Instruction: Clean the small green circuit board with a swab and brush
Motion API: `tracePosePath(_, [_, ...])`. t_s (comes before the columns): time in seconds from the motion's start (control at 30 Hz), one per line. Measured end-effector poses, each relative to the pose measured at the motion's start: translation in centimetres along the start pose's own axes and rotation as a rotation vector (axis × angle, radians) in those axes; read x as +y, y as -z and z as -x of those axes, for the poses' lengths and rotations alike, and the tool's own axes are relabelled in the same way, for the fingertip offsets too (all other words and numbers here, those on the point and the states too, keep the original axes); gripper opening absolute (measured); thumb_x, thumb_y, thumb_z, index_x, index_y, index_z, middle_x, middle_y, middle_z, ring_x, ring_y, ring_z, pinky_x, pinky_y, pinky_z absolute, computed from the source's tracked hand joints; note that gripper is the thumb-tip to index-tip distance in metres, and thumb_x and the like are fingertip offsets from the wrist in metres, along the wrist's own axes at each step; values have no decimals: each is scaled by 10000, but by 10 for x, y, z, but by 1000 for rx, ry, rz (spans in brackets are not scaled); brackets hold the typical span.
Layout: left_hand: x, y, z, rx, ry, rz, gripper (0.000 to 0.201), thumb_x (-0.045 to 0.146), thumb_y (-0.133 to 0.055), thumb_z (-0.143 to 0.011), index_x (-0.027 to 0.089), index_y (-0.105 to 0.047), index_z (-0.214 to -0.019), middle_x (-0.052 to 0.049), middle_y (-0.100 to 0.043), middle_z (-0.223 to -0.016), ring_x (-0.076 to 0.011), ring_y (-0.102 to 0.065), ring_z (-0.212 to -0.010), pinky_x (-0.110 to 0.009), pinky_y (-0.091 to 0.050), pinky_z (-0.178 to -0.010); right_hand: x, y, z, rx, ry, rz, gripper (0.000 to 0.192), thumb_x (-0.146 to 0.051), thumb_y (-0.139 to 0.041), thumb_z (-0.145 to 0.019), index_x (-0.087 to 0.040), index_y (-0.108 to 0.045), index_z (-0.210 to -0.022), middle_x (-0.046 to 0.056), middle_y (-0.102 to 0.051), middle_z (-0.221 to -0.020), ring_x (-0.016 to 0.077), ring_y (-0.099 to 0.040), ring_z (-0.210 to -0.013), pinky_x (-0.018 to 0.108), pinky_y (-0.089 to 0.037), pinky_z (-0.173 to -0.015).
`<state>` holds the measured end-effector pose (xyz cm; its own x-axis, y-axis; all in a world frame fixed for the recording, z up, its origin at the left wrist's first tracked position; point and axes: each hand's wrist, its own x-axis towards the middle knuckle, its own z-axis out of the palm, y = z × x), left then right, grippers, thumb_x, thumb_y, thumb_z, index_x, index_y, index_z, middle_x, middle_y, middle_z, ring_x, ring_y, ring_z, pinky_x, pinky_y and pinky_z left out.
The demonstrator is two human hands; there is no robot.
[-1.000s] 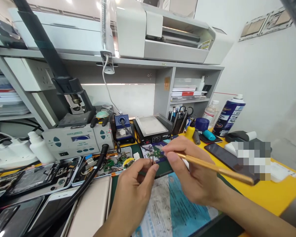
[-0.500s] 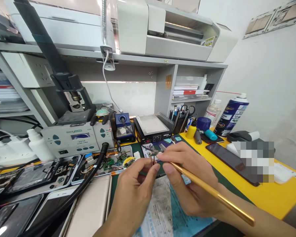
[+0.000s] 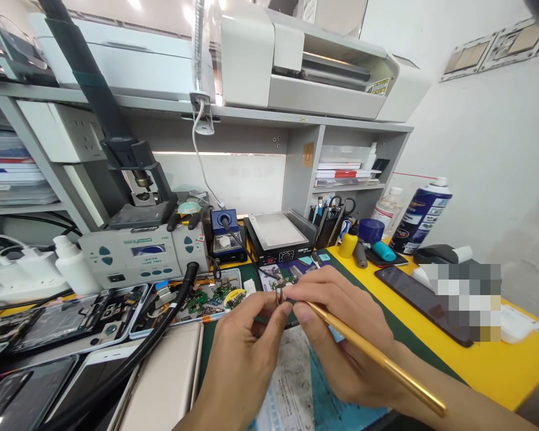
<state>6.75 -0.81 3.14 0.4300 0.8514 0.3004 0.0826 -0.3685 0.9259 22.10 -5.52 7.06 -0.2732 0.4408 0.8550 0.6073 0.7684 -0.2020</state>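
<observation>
My left hand pinches a tiny dark component between thumb and fingertips, held just above the dark green mat. My right hand grips a long gold-coloured tool like a pen. Its hidden tip meets the small part at the left fingertips, and its shaft runs down to the right along my forearm. Both hands hover over a blue and white printed sheet.
A tray of small circuit boards lies left of the hands, beside opened phones and a black hose. Behind stand a rework station, a hot plate, a tool holder and a spray can. A dark phone rests on the yellow tabletop.
Both hands have drifted slightly down and left while staying together on the small part. The gold tool's shaft has swung lower, now pointing down to the right.
</observation>
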Motion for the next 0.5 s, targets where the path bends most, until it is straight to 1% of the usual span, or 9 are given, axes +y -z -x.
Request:
tracePosePath(0.1, [0,-2,-1,7,11,1,215,373,-583,-955,223,-725,-1014,12,-716,-843,-164,-638,-721,-239,-513,-662,0,1,0,46,-10,20,275,26,-556,-850,-48,-650,-1098,122,-684,-946,195,-640,-907,325,-564,-766])
tracePosePath(0.23, [-3,-4,-2,29,27,0,204,377,-604,-940,224,-725,-1000,-5,-731,-862,-183,-663,-747,-252,-539,-666,0,3,1,172,-58,52,266,33,-544,-838,-68,-678,-1045,92,-675,-897,162,-638,-853,272,-550,-696])
tracePosePath(0.37, [-6,-4,-1,28,38,3,185,373,-613,-928,220,-714,-953,-22,-742,-878,-197,-685,-759,-262,-563,-681,0,4,0,177,-75,49,261,28,-545,-820,-73,-694,-1010,69,-675,-826,158,-643,-810,275,-549,-687])
tracePosePath(0.5, [-7,-4,-1,18,54,11,183,380,-620,-922,224,-711,-957,-23,-744,-891,-202,-696,-768,-272,-581,-691,0,4,0,189,-95,42,262,24,-542,-805,-95,-703,-976,65,-707,-822,154,-654,-775,274,-555,-671])
